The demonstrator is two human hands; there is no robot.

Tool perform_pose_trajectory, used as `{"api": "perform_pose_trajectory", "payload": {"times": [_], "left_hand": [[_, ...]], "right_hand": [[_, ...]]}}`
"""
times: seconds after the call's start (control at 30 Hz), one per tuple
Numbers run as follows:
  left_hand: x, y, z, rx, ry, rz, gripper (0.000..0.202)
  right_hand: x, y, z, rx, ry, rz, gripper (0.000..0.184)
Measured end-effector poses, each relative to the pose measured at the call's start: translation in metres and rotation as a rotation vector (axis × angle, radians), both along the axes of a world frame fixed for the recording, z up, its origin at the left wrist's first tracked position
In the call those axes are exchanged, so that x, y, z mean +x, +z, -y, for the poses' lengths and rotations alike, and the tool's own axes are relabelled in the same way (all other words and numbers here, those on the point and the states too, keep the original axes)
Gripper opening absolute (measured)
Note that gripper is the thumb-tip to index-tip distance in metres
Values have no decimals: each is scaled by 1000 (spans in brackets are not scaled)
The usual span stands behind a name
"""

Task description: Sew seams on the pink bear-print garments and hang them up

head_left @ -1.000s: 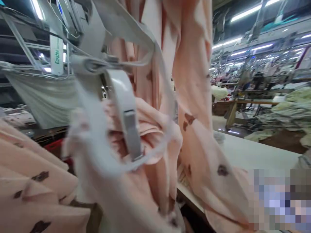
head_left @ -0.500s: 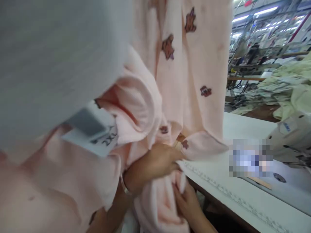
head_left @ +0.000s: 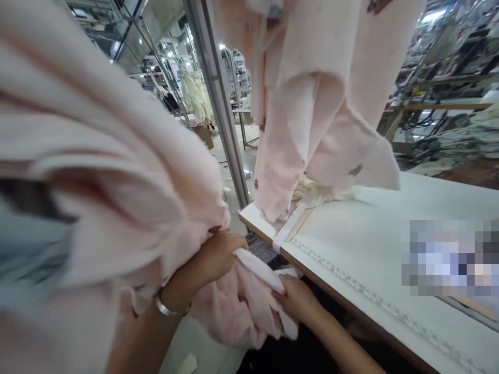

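Observation:
My left hand (head_left: 222, 254), with a silver bangle (head_left: 167, 306) at the wrist, is closed on the edge of a soft pink garment (head_left: 237, 311). Lower and to the right, my right hand (head_left: 298, 298) pinches the same garment, and a pale folded edge stretches between the two hands. Bunched cloth sags below them, over the dark gap beside the table. Close to the camera on the left, a large blurred mass of pink fabric (head_left: 128, 171) partly covers my left forearm. My fingertips are partly hidden in the folds.
More pink pieces (head_left: 319, 104) hang over the far end of the white sewing table (head_left: 351, 234), whose front edge carries a measuring tape (head_left: 362, 291). A metal post (head_left: 222, 98) stands behind. Stacked cloth (head_left: 460, 140) lies at right. A pixelated patch covers part of the table.
The view has turned, uncovering the post and aisle. My left hand has shifted left, away from my right, drawing the garment's edge out between them. The 2XL label no longer reads clearly.

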State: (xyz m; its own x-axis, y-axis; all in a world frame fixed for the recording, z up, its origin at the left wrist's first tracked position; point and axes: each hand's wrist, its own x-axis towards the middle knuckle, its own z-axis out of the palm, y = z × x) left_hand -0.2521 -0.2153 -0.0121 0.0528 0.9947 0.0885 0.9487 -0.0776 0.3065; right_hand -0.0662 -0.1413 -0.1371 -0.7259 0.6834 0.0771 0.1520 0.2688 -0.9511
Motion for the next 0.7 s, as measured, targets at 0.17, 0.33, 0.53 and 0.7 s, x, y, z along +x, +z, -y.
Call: {"api": "perform_pose_trajectory", "payload": {"times": [0.17,0.33,0.53,0.7], "left_hand": [[18,1,-18,-70,-148,-25,37],[58,26,-24,14,-336,441,31],[86,45,-68,654,-305,443,20],[64,63,-128,724,38,81,22]], "right_hand": [[34,58,20,-175,-24,-165,29],[62,132,16,-415,14,-292,36],[137,136,3,87,-92,336,54],[229,137,4,426,-383,589,57]]}}
